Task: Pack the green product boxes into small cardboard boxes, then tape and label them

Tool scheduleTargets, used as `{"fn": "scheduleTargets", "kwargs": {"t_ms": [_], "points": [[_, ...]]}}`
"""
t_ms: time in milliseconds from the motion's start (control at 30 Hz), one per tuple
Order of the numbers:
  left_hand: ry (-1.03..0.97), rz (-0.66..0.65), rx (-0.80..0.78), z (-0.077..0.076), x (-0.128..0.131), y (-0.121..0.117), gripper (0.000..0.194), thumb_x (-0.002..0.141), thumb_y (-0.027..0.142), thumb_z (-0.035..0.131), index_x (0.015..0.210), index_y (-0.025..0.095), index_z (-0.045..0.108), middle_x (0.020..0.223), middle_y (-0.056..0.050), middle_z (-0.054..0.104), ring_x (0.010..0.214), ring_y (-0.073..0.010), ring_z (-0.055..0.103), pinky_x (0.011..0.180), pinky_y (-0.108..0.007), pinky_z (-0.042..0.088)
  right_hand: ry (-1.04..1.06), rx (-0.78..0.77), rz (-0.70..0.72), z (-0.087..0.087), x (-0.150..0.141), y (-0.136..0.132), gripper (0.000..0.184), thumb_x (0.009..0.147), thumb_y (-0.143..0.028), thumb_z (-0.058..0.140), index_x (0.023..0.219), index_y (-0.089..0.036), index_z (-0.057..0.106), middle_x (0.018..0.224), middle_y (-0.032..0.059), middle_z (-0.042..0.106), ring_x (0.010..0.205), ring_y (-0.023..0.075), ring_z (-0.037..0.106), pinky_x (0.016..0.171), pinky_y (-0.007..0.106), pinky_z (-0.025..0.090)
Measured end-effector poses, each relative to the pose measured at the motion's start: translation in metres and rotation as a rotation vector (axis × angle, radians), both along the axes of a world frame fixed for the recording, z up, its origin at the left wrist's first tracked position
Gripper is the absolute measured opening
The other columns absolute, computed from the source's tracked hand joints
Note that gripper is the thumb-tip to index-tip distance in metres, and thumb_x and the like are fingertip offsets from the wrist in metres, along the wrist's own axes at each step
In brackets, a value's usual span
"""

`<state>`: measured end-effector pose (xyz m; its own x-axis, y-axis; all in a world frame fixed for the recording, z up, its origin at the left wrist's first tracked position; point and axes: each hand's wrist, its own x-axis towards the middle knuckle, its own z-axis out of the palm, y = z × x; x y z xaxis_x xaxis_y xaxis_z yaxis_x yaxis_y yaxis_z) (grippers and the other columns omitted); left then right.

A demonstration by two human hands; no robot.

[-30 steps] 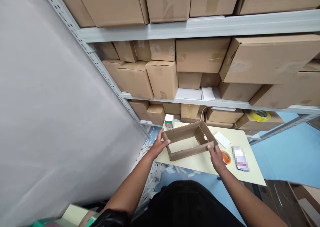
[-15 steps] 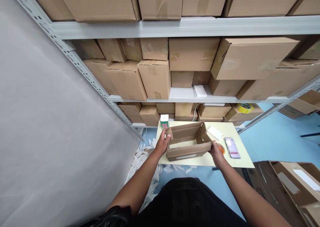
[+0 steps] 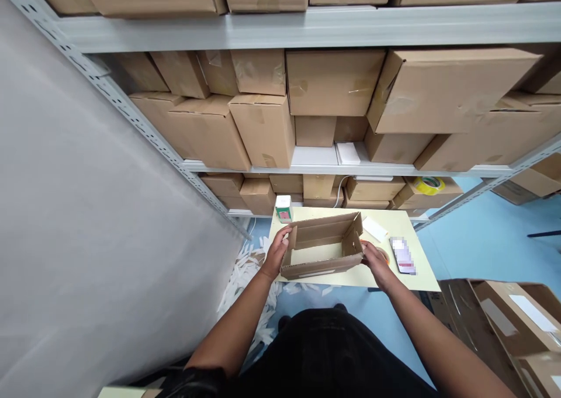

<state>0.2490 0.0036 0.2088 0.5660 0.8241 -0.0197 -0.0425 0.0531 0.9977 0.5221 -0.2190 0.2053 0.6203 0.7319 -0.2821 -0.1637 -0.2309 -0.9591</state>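
Plainly, both hands are closed on cardboard: the left hand (image 3: 275,256) pinches the left end of an open carton (image 3: 322,265), the right hand (image 3: 377,262) its near right corner. Holding opposite ends probably keeps the thin walls square – the pale table (image 3: 423,280) shows through where a bottom would be. The carton lies between the two grips, low in the middle of the frame, over the table – whether touching it, I cannot tell. An orange tape roll (image 3: 384,256) sits partly hidden behind the right hand.
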Motion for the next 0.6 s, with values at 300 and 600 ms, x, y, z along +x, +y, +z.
{"fn": "scheduleTargets", "kwargs": {"t_ms": [300,600], "points": [[0.173,0.106,0.332,0.017,0.007,0.004,0.046,0.096,0.058,0.060,0.123,0.024,0.074,0.157,-0.011,0.049,0.150,-0.0322,0.039,0.128,-0.050,0.022,-0.143,-0.072,0.030,-0.009,0.011,0.002,0.045,0.090,-0.063,0.052,0.107,-0.030,0.077,0.106,0.0041,0.077,0.101,0.0288,0.068,0.086,0.040,0.056],[0.290,0.128,0.295,0.009,0.015,0.012,0.039,0.093,0.053,0.064,0.116,0.023,0.076,0.151,-0.013,0.053,0.148,-0.0340,0.042,0.126,-0.052,0.026,-0.173,-0.177,-0.021,-0.002,0.009,0.005,0.044,0.084,-0.063,0.062,0.111,-0.030,0.077,0.106,0.0031,0.078,0.102,0.0312,0.067,0.087,0.041,0.053]]}}
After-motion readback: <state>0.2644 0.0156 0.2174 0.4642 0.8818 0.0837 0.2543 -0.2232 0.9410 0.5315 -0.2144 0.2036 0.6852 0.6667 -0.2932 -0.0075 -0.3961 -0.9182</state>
